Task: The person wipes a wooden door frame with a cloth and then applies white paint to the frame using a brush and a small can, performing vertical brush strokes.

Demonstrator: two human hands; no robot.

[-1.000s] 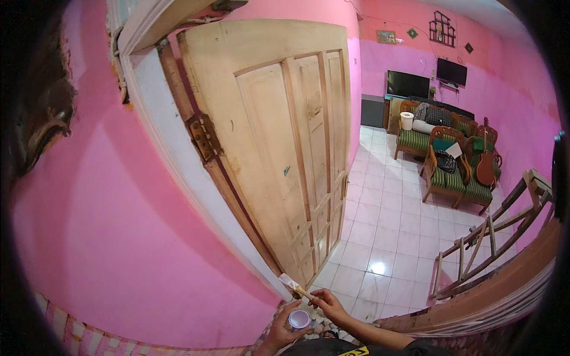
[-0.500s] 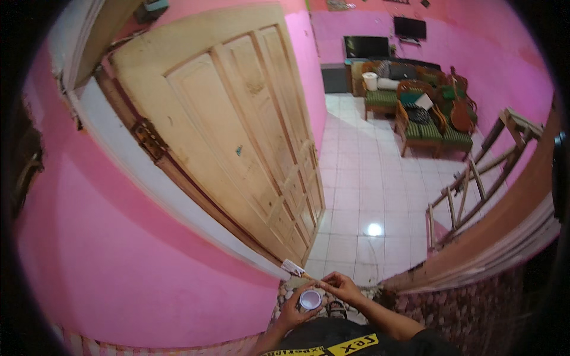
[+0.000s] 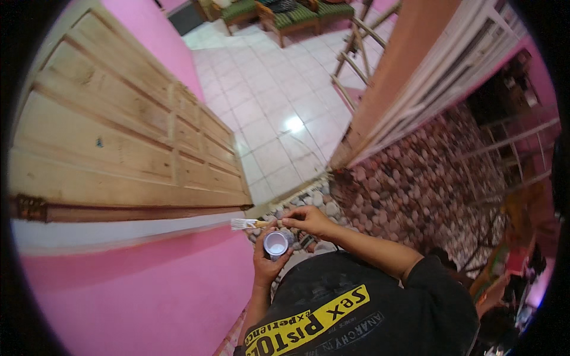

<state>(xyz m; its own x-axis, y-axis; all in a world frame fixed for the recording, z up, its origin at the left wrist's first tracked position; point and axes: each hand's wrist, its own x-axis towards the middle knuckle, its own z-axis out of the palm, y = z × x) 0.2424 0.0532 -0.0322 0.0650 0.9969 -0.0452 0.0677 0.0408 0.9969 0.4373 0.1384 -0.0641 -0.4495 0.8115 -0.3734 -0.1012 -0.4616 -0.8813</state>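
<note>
The small, round, white cup [image 3: 275,243] has a pale, lilac-tinged inside. The flat paintbrush [image 3: 252,223] pairs white bristles with a yellow-tan wooden handle. The cloth T-shirt [image 3: 380,279] is black, crossed by a slanting bright yellow band of black lettering, with fainter grey print beside it. The tall panelled wooden door [image 3: 136,118] is pale yellowish tan, smudged brown, with one small blue-green mark. The smooth painted wall [image 3: 136,291] is bright pink. The square-tiled floor [image 3: 267,118] is white, gridded with thin grey lines; along its far edge, brown wooden chairs [image 3: 291,16] carry green striped cushions. The rounded pebbles [image 3: 415,184] mix reddish brown, pinkish and grey.
</note>
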